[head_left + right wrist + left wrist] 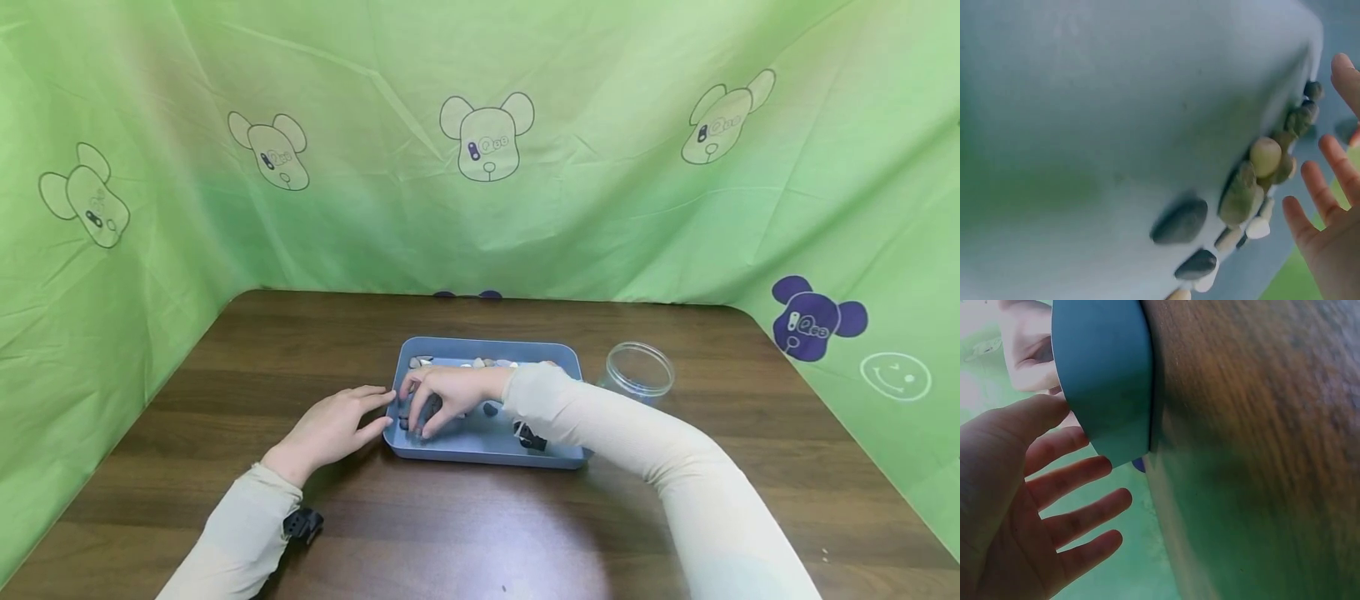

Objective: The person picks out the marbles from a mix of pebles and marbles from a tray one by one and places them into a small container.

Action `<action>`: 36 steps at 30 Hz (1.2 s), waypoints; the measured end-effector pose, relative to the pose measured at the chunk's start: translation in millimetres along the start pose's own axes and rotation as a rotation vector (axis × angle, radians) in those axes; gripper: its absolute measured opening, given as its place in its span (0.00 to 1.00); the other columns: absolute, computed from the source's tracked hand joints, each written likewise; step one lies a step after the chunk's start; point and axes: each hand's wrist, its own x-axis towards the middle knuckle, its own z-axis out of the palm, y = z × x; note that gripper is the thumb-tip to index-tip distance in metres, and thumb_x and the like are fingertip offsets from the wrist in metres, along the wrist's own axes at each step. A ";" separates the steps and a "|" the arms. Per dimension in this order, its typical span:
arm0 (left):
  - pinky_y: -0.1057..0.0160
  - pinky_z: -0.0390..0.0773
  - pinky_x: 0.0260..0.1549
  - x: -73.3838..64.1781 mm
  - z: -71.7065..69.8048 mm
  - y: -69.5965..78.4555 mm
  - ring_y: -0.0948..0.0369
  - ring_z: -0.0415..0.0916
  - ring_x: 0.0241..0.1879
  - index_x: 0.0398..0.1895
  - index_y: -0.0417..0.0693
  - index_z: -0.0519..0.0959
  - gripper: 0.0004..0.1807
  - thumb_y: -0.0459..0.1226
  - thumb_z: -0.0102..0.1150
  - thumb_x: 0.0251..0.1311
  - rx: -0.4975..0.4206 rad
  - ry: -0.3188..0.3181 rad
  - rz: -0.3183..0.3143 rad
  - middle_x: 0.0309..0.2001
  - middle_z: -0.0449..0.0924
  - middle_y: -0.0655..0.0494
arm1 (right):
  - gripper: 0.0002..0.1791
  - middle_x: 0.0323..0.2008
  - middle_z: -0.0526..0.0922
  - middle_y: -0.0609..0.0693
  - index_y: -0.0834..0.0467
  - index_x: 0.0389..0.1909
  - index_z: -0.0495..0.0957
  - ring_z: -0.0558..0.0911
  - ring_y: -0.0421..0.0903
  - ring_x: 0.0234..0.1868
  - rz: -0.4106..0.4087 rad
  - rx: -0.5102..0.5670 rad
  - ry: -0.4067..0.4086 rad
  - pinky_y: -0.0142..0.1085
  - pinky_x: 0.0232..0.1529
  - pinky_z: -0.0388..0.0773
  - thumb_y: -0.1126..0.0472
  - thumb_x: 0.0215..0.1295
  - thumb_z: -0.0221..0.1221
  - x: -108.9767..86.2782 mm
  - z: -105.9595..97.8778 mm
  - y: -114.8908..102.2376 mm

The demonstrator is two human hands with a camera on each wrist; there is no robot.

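Note:
A blue rectangular tray point(487, 458) with pebbles in it sits on the wooden table. My left hand point(333, 429) is at the tray's left end, its thumb and fingertips against the rim. Seen from the left wrist, the left hand's fingers point(1079, 522) are spread beside the tray wall point(1107, 381). My right hand point(442, 396) reaches into the tray's left part, fingers pointing down around dark pebbles point(431, 407). In the right wrist view its thumb and fingers point(1329, 215) are apart; the tips of some are cut off by the frame edge.
A clear round jar point(640, 371) without a lid stands right of the tray, partly behind the right sleeve. Several pebbles point(1241, 194) lie along one tray side, with a dark pebble point(1180, 222) apart from them. A green cloth point(585, 242) hangs around the table point(315, 333).

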 end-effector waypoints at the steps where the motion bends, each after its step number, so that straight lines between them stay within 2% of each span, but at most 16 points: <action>1: 0.49 0.73 0.55 0.1 0.1 -0.1 0.49 0.74 0.57 0.59 0.45 0.75 0.23 0.44 0.55 0.62 -0.004 0.001 0.000 0.58 0.76 0.46 | 0.10 0.53 0.76 0.54 0.51 0.37 0.86 0.70 0.45 0.58 0.010 -0.001 0.001 0.36 0.64 0.64 0.55 0.53 0.67 -1.2 -2.5 -0.7; 12: 0.48 0.73 0.56 -1.2 0.7 -1.1 0.49 0.73 0.58 0.60 0.47 0.73 0.24 0.45 0.54 0.63 -0.023 -0.016 -0.026 0.59 0.75 0.46 | 0.10 0.58 0.73 0.55 0.51 0.38 0.85 0.67 0.49 0.63 0.139 0.045 0.043 0.43 0.67 0.62 0.55 0.54 0.66 -21.5 -23.0 -4.5; 24: 0.48 0.72 0.57 -2.6 -0.9 2.6 0.49 0.72 0.60 0.61 0.47 0.73 0.25 0.47 0.54 0.62 -0.026 -0.037 -0.046 0.60 0.74 0.47 | 0.11 0.58 0.72 0.58 0.53 0.39 0.85 0.69 0.49 0.61 0.157 0.079 0.152 0.44 0.65 0.65 0.56 0.56 0.65 -40.5 -40.6 -5.2; 28: 0.47 0.72 0.57 -2.6 -1.7 3.5 0.48 0.72 0.60 0.61 0.48 0.73 0.25 0.48 0.54 0.62 -0.028 -0.040 -0.052 0.60 0.74 0.47 | 0.10 0.58 0.72 0.58 0.53 0.39 0.85 0.69 0.49 0.62 0.158 0.098 0.189 0.45 0.65 0.65 0.56 0.56 0.65 -47.2 -46.0 -6.0; 36: 0.48 0.72 0.56 -2.7 -1.9 3.7 0.49 0.73 0.59 0.60 0.47 0.73 0.25 0.47 0.54 0.62 -0.040 -0.032 -0.050 0.59 0.75 0.46 | 0.10 0.59 0.71 0.53 0.51 0.40 0.85 0.69 0.54 0.62 0.216 0.153 0.240 0.46 0.63 0.66 0.55 0.56 0.65 -62.0 -55.9 -9.9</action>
